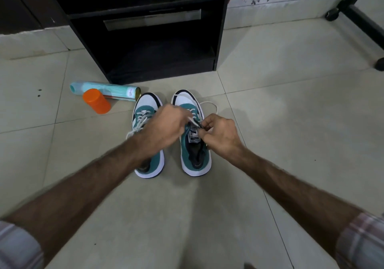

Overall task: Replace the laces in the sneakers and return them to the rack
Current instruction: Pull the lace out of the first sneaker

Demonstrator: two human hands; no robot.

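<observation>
Lacing right sneaker (196, 154) on floor, near rack (145, 40); left sneaker (148, 111) beside it, laced. Both hands pinch white lace (209, 103): left hand (164, 127), right hand (221, 132). Next: feed tip through eyelet, pull slack.

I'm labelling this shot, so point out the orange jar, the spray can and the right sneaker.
orange jar (96, 101): head view, its side.
spray can (104, 88): head view, mid-body.
right sneaker (196, 160): head view, heel opening.
</observation>
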